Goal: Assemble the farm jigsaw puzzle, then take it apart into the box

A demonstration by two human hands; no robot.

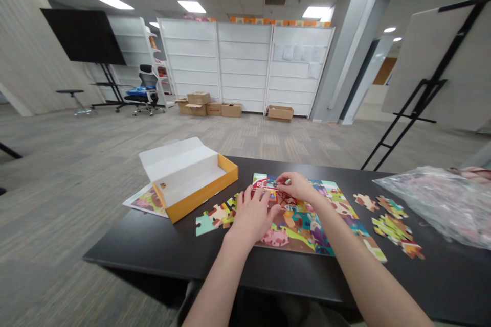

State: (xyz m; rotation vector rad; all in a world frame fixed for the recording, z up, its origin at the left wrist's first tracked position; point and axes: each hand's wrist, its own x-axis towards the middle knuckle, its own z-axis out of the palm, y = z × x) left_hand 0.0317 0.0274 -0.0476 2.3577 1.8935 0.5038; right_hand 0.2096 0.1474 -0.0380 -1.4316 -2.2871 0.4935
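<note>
A colourful jigsaw puzzle (295,235) lies on the black table in front of me, with a pink spotted animal and a rabbit in its picture. My left hand (253,214) rests over its left side, fingers spread, touching the area by a red barn piece (261,184). Near the puzzle's upper middle, my right hand (297,186) has its fingertips bent together at the red barn part; whatever they pinch is too small to make out. Loose puzzle pieces (215,216) lie left of my left hand, partly covered by it. More loose pieces (395,227) are to the right.
An open yellow box (203,189) with a white lid stands at the table's left, over a printed sheet (149,199). A clear plastic bag (441,199) lies at the right. Beyond the black table (153,245) stand cardboard boxes (199,104), a chair (146,89) and an easel-like stand (418,97).
</note>
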